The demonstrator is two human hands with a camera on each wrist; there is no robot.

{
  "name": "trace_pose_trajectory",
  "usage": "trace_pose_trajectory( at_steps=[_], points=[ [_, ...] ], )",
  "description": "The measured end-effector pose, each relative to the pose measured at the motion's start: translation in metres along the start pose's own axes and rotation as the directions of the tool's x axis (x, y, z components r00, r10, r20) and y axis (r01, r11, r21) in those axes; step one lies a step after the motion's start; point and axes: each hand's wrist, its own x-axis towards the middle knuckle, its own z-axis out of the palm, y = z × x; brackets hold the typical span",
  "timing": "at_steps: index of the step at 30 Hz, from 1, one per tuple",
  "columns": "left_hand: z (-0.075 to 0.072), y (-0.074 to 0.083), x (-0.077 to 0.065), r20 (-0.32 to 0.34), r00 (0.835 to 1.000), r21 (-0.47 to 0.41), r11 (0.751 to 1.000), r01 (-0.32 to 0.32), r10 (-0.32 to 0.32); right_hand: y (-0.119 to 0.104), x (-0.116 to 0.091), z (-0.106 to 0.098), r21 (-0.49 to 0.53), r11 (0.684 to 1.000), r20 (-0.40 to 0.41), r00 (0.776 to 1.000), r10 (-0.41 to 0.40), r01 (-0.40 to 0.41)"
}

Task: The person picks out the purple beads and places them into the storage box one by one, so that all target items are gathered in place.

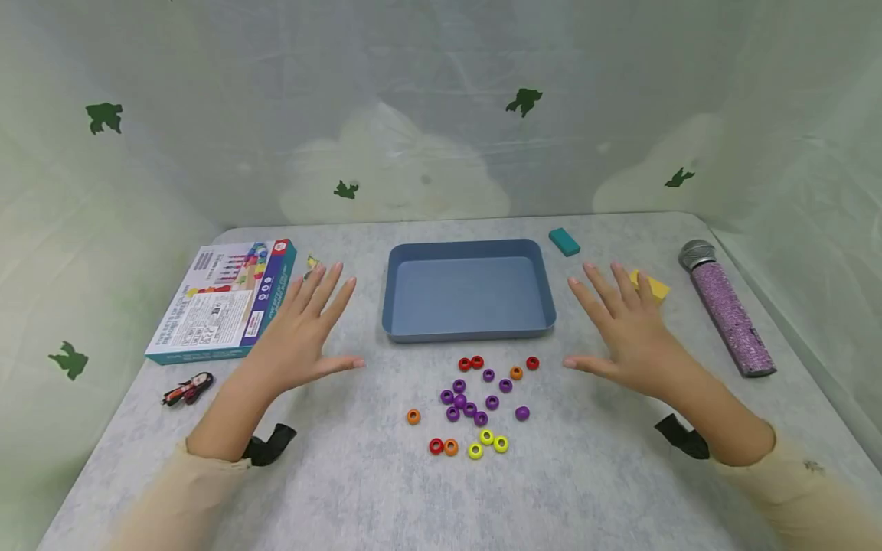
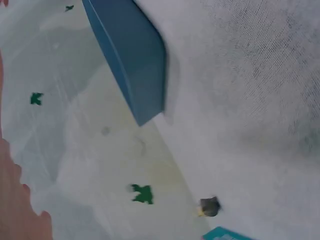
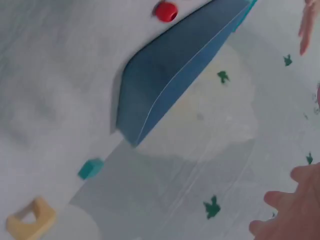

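- A pale, mottled tabletop (image 1: 344, 497) is backed by whitish sheeting (image 1: 413, 61) marked with green patches (image 1: 525, 101), and the layout is all on show.
- Both hands are held up, fingers spread wide: nothing is gripped by the left hand (image 1: 296, 340), poised between the flat box (image 1: 213, 314) and the blue tray (image 1: 468, 302), and nothing by the right hand (image 1: 630, 340) on the tray's other side.
- And there, loose on the near side of the tray, the beads are scattered: purple beads (image 1: 459, 402) bunched in the middle, yellow beads (image 1: 475, 451) at the near end, red beads (image 1: 436, 446) and orange beads (image 1: 413, 417) strewn around.
- Trouble could be found right here! Small and rounded, beads might be set rolling by one careless brush of a finger.
- The black straps (image 1: 270, 445) beside the wrists are to be watched; if trailed low, beads could be swept aside.
- The tray's rim might be clipped by a low hand, and the tray shoved askew.
- Out right, the yellow piece (image 1: 651, 285) is partly covered by fingers and could be knocked unnoticed; the glittery microphone (image 1: 733, 317) might be rolled by a swung arm.
- Out left, the little figure (image 1: 187, 389) could be nudged by the forearm.
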Motion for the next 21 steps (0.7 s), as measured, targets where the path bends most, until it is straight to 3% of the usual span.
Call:
trace_pose_trajectory(
  at_steps=[4, 6, 8, 10, 16, 19, 21],
  points=[
    [0.019, -0.007, 0.011, -0.011, 0.998, -0.137, 0.989, 0.063, -0.065, -0.017, 0.000, 0.008, 0.220, 0.972, -0.034, 0.996, -0.079, 0.084],
    [0.030, -0.009, 0.015, 0.014, 0.993, -0.219, 0.969, 0.118, -0.118, -0.025, -0.003, 0.014, 0.362, 0.927, -0.013, 0.995, -0.095, 0.093],
    [0.041, -0.010, 0.019, 0.057, 0.983, -0.312, 0.933, 0.181, -0.172, -0.033, -0.005, 0.023, 0.487, 0.870, 0.024, 0.995, -0.098, 0.074],
    [0.052, -0.010, 0.023, 0.108, 0.971, -0.397, 0.886, 0.241, -0.216, -0.040, -0.009, 0.033, 0.580, 0.813, 0.063, 0.994, -0.093, 0.040],
    [0.077, -0.011, 0.028, 0.263, 0.923, -0.598, 0.703, 0.385, -0.282, -0.051, -0.016, 0.064, 0.774, 0.633, 0.152, 0.978, -0.141, -0.029],
    [0.085, -0.011, 0.029, 0.307, 0.915, -0.660, 0.634, 0.403, -0.262, -0.052, -0.019, 0.075, 0.805, 0.586, 0.214, 0.967, -0.140, -0.093],
    [0.089, -0.010, 0.031, 0.323, 0.914, -0.689, 0.600, 0.405, -0.246, -0.052, -0.021, 0.080, 0.802, 0.583, 0.252, 0.958, -0.133, -0.130]
  ],
)
